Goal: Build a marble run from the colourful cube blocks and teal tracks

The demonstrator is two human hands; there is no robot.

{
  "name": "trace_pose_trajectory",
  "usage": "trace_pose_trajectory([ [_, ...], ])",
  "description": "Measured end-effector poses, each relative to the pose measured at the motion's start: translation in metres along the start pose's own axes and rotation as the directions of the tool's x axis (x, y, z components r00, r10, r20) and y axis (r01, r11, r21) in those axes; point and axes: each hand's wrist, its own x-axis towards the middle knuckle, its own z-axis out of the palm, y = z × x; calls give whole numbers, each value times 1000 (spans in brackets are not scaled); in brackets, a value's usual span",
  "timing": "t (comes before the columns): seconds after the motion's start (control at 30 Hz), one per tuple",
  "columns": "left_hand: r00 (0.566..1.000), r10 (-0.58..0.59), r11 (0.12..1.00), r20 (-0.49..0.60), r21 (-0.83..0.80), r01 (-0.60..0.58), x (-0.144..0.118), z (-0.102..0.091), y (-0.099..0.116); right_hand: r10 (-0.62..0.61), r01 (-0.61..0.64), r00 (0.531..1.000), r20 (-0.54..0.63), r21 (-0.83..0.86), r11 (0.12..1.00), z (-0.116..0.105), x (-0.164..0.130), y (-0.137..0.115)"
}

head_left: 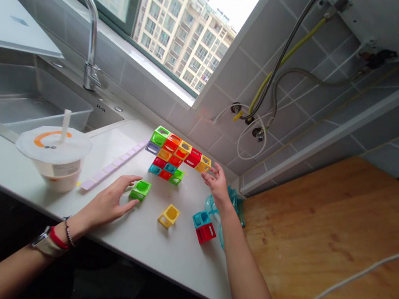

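At the far left we see a steel sink basin [19, 104] with a curved chrome tap [90, 24] behind it, and on the white stone counter [152, 249] in front stands a clear plastic cup [54, 153] with a sealed white lid and a straw. Just right of the cup a row of pale lilac flat tiles [115, 163] runs diagonally toward the stacked wall of hollow coloured plastic cubes [173, 158]. Our left hand [110, 203] lies flat on the counter, fingers spread and loose, gripping nothing; its fingertips are just beside a loose green hollow cube [140, 189] (whether they actually touch it we cannot tell). Further right sit a loose yellow hollow cube [169, 215], then a teal cube joined to a red cube [204, 227]. Our right hand [219, 183] reaches to the wall's right end, fingers open, tips at the yellow cube on the top row [203, 163], holding nothing. Behind the wrist lies a translucent teal plastic piece [234, 206], and a wooden board [334, 233] fills the right.
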Motion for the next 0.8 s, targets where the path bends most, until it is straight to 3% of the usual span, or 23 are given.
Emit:
trace_pose_trajectory([
  [0.27, 1000, -7, 1000, 10, 5, 7, 0, 0, -1, -68, 71, 997, 19, -178, 982, -36, -56, 9],
  [0.43, 999, -28, 1000, 20, 7, 28, 0, -1, 0, -56, 68, 997, 60, -239, 969, -45, -67, 9],
  [0.63, 999, -50, 999, 12, 0, 50, 1, 0, 2, -139, 143, 990, 34, -135, 980, -26, -23, 0],
  [0.8, 996, -84, 996, 0, -11, 84, 2, -1, 3, -186, 196, 973, 134, -62, 979, 1, 22, -12],
])
